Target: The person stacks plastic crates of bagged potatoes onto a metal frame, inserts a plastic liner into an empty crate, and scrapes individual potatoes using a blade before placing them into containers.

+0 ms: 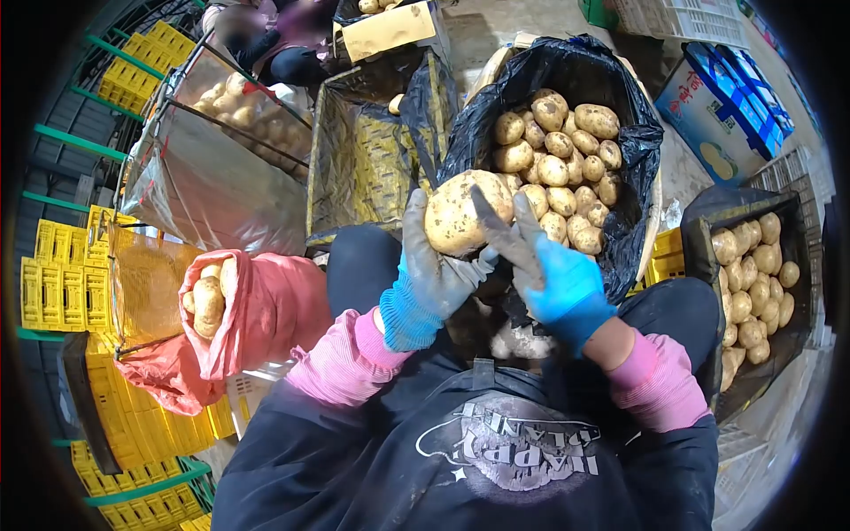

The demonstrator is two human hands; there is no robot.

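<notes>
A large potato [454, 215] with dirt specks rests in my left hand [434, 279], whose soiled grey and blue glove wraps its lower side. My right hand [549, 274], in a blue glove with dirty fingertips, is beside it with fingers stretched out and apart. One of those fingertips overlaps the potato's right side; whether it presses on the skin I cannot tell. Just beyond both hands, many potatoes [558, 173] of mixed sizes lie in a crate lined with a black plastic bag [633, 146].
A black-lined yellow crate [376, 133] holds one potato at its far end. Left are a pink sack [283, 301] of potatoes and a clear-plastic-lined frame [212, 190]. Another potato crate [708, 221] stands right, near a blue cooler bag [726, 111]. Another person [297, 62] sits at upper left.
</notes>
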